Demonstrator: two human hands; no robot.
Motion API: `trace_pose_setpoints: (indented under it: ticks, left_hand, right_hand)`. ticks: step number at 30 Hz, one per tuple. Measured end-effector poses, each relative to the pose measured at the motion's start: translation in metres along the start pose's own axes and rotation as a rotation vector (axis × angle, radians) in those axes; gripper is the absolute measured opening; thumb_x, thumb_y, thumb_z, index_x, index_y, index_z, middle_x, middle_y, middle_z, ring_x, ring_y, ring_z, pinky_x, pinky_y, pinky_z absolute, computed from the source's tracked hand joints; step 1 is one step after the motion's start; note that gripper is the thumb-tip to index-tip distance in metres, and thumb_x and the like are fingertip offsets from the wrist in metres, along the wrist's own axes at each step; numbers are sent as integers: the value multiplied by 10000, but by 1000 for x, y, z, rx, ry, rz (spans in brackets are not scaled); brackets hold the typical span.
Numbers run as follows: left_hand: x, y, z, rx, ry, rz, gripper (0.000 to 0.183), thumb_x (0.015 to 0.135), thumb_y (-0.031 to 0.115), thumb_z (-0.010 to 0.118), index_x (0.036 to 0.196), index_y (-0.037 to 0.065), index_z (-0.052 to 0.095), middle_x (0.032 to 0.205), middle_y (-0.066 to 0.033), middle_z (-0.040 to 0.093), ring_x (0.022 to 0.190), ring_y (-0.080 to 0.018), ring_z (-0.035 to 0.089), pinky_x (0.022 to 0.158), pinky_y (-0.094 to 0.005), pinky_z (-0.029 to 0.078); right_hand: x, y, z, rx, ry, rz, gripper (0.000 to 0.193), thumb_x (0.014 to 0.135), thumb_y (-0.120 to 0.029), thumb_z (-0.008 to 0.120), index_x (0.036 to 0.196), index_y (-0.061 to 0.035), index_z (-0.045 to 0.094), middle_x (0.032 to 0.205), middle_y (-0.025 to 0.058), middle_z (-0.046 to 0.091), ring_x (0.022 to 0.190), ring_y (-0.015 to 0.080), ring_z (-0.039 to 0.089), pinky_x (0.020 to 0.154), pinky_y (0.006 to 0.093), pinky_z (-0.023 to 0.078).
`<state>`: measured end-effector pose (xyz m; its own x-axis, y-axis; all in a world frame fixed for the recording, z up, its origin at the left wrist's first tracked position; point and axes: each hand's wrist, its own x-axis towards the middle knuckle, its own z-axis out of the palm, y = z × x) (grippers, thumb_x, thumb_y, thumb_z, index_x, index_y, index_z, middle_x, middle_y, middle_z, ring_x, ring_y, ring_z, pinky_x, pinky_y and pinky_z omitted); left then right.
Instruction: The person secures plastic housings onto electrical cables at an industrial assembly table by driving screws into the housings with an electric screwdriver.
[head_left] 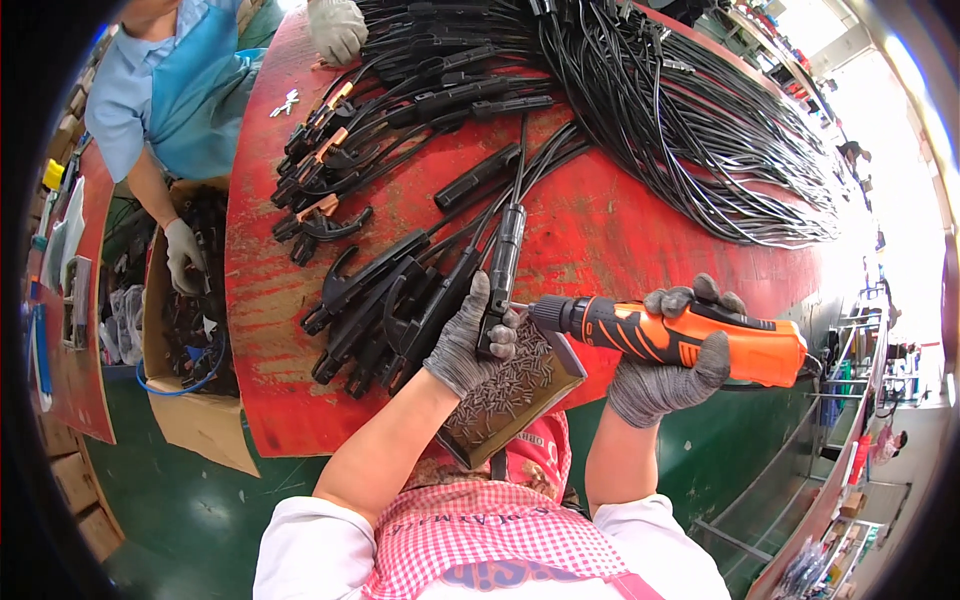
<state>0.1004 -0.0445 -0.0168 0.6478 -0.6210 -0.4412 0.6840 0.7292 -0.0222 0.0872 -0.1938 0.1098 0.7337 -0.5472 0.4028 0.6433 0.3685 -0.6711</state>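
Note:
My left hand, in a grey glove, is closed round a black electrode holder with its cable running away from me. An orange and black cordless drill lies in my gloved right hand, pointing left. Its thin bit reaches the side of the holder beside my left fingers; whether it sits on a screw is too small to tell. Just below my left hand, a shallow tray of small dark screws stands at the table's near edge. Several more black holders lie left of my left hand.
Bundled black cables cover the far right of the red table. Holders with copper-coloured parts lie farther left. A gloved co-worker reaches into a cardboard box of black parts at left. Another gloved hand rests at the far edge.

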Motion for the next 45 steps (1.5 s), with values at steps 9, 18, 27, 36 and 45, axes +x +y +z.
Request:
trace_pose_setpoints:
  ticks: [9, 18, 27, 36, 45]
  left_hand:
    - [-6, 0, 10, 22, 31, 37, 461, 764, 514, 550, 788, 60, 477, 628, -34, 506, 452, -84, 473, 374, -176, 387]
    - [-5, 1, 8, 26, 27, 21, 294, 793, 363, 612, 786, 96, 489, 636, -26, 511, 456, -80, 485, 375, -174, 390]
    - [-8, -1, 12, -4, 43, 43, 291, 779, 359, 628, 818, 111, 483, 636, -22, 504, 448, -76, 479, 371, -176, 386]
    - [-3, 0, 7, 35, 43, -1, 238, 785, 290, 641, 824, 112, 487, 630, -13, 516, 447, -73, 483, 366, -179, 378]
    - [-2, 0, 7, 28, 25, 13, 227, 780, 265, 647, 720, 69, 549, 628, -31, 541, 461, -84, 500, 370, -171, 396]
  right_hand:
    - [-4, 14, 3, -48, 10, 45, 422, 735, -241, 616, 1081, -75, 439, 995, 145, 549, 722, 207, 567, 666, 353, 484]
    - [-3, 13, 9, -86, -14, 34, 412, 736, -246, 602, 1054, -42, 438, 967, 143, 555, 695, 212, 564, 648, 351, 481]
    - [-3, 10, 15, -101, -83, 26, 406, 733, -224, 596, 1048, -27, 430, 950, 157, 563, 678, 212, 564, 639, 354, 478]
    - [3, 12, 10, -82, -132, 44, 398, 741, -196, 587, 1071, -39, 428, 982, 159, 557, 697, 208, 556, 661, 349, 476]
    - [5, 13, 10, -62, -166, 79, 410, 739, -186, 603, 1086, -56, 426, 983, 153, 551, 713, 207, 547, 675, 352, 473]
